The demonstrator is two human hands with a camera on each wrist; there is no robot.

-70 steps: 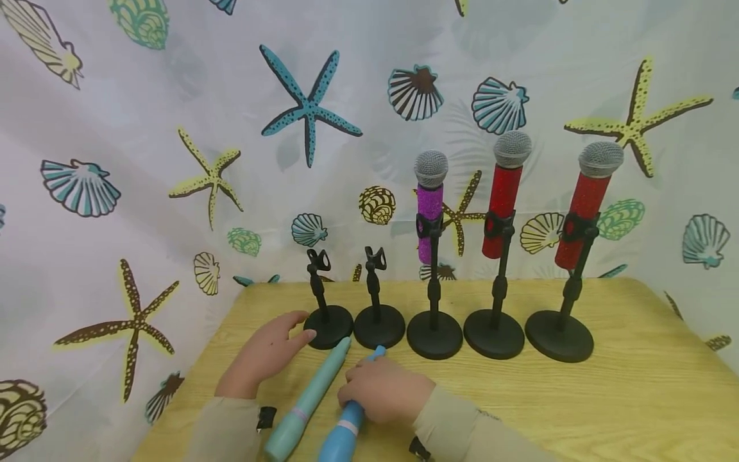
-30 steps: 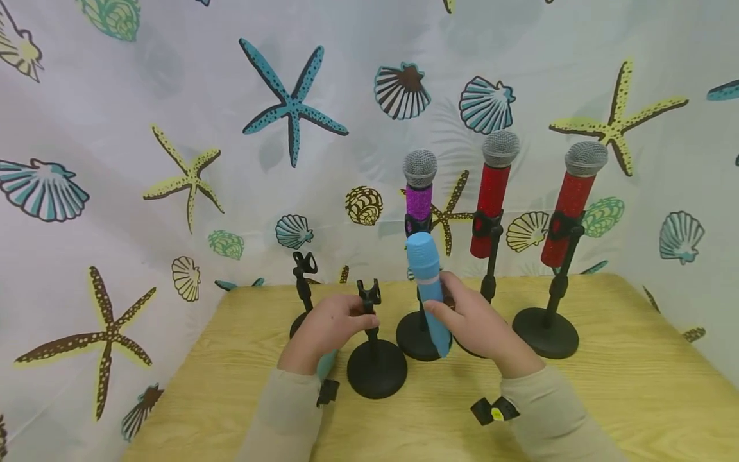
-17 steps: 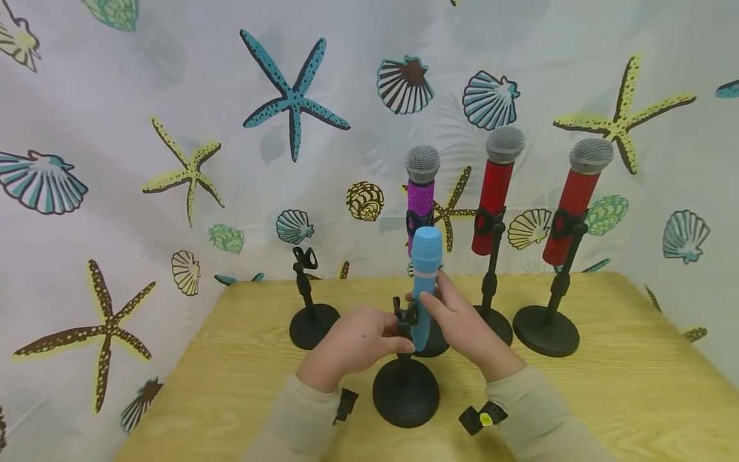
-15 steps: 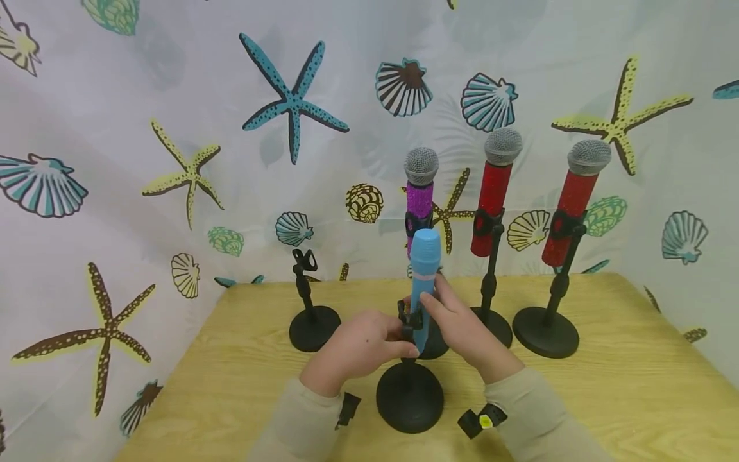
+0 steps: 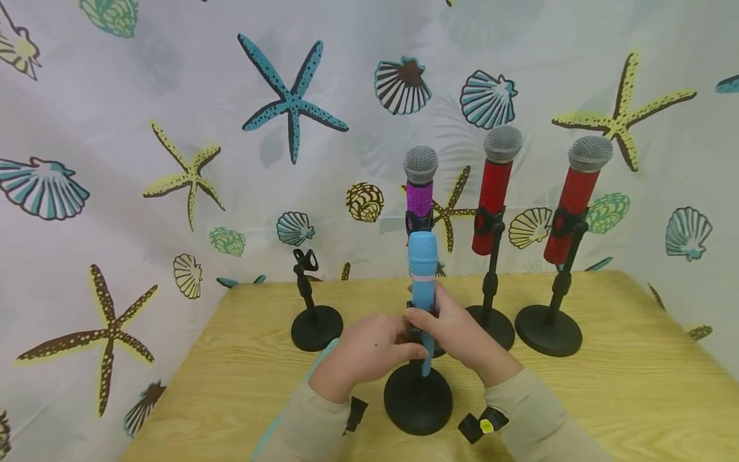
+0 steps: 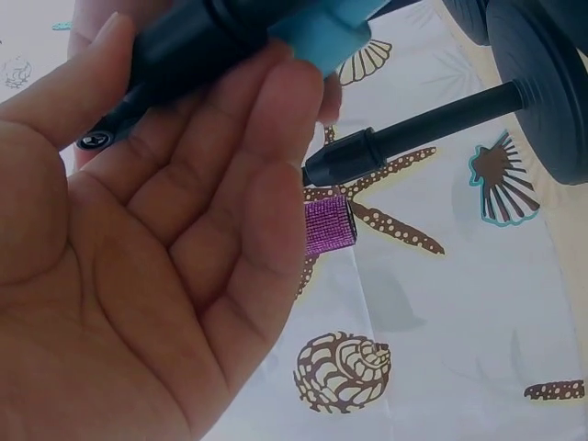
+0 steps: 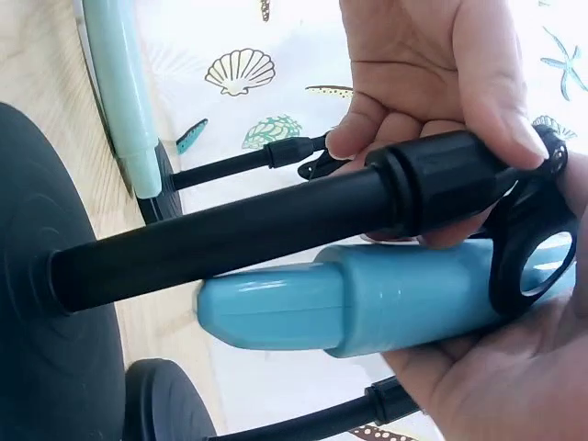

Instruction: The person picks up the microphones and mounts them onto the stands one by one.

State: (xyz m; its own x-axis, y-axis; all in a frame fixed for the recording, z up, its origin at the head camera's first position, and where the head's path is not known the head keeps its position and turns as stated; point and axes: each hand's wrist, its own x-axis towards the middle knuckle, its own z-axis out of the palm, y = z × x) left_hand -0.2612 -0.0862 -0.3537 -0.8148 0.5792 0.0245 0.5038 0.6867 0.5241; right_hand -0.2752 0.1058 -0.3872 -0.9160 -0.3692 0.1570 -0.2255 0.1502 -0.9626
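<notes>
Upright in front of me is a light blue toy microphone (image 5: 423,256), its ridged head on top. My right hand (image 5: 464,337) grips its body. The microphone's lower body passes through the black clip (image 7: 533,243) of a short desk stand, its tapered end beside the pole. My left hand (image 5: 369,350) holds the stand by the collar (image 7: 446,179) below the clip, thumb on one side and fingers on the other. The round black base (image 5: 418,401) is below both hands. A pale green microphone (image 7: 119,83) lies on the table, mostly hidden by my left forearm in the head view.
Behind my hands stands a purple microphone (image 5: 419,199) in its stand. Two red microphones (image 5: 492,205) on taller stands are to the right. One short stand (image 5: 314,327) with a bare clip is at the back left. A seashell-print cloth (image 5: 358,38) hangs behind the wooden table (image 5: 242,359).
My right hand has lifted the blue microphone off the table. My left hand has brought a short stand forward and right, and the microphone has gone down into its clip.
</notes>
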